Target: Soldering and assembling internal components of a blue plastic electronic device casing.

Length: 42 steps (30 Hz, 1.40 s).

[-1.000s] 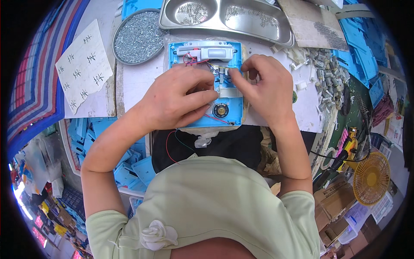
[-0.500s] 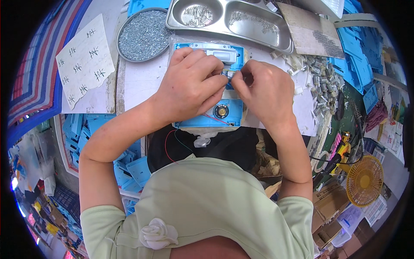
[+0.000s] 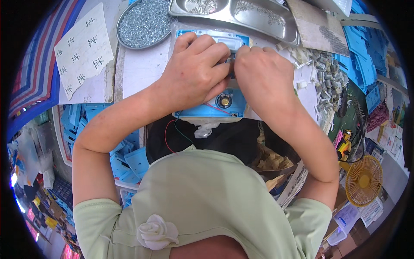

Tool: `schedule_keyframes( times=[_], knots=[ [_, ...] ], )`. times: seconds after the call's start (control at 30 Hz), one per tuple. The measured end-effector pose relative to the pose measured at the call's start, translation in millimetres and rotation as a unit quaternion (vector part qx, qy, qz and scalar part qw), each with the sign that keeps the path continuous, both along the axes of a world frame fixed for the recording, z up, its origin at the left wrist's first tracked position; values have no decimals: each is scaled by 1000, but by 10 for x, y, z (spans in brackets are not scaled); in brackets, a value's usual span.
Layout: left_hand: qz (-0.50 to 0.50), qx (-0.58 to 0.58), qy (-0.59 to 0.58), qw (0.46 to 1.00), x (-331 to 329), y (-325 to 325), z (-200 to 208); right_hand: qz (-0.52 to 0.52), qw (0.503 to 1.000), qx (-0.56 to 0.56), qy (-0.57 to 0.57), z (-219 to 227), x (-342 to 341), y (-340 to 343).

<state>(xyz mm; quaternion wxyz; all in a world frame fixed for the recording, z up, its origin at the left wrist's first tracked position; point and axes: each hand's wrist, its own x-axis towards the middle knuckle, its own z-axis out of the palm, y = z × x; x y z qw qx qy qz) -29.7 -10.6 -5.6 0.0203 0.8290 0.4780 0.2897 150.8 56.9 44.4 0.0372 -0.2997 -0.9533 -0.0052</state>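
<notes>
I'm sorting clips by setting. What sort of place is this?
Probably a small assembly workshop for electronic goods. Both hands, left hand and right hand, work on a blue plastic casing with a small speaker; a round tray of screws, a metal tray and piles of blue plastic parts surround it.

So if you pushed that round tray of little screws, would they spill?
Probably not with a gentle push: the round grey metal tray of small screws has a raised rim and lies flat on the white table. It likely feels heavy, being heaped. Tipped, the loose screws would probably slide and scatter.
</notes>
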Motion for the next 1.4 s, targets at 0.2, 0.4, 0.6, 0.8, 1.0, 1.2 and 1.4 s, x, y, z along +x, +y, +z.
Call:
schedule_keyframes(
  times=[0.2, 0.4, 0.6, 0.8, 1.0, 1.2, 1.4],
  knots=[
    [-1, 4, -29, 1000, 22, -17, -34, -49, 964, -248, 80, -116, 222, 378],
    [7, -8, -71, 997, 4, -26, 3, -215, 772, -557, 219, -289, 389, 341],
    [32, 25, -119, 992, -61, -58, -29, -171, 888, -299, 304, -489, 251, 14],
    [23, 14, -49, 998, -76, -64, 26, -203, 897, -206, 334, -525, 139, -166],
    [45, -11, 32, 998, 36, -15, 30, -163, 887, -319, 291, -154, 481, 142],
    [32, -30, 55, 998, 98, 7, 142, -459, 881, 98, 62, 467, 2242, 2674],
    [27, -63, 38, 997, 117, -11, 147, -639, 769, -9, 1, 61, 3406, 4008]
  ],
)
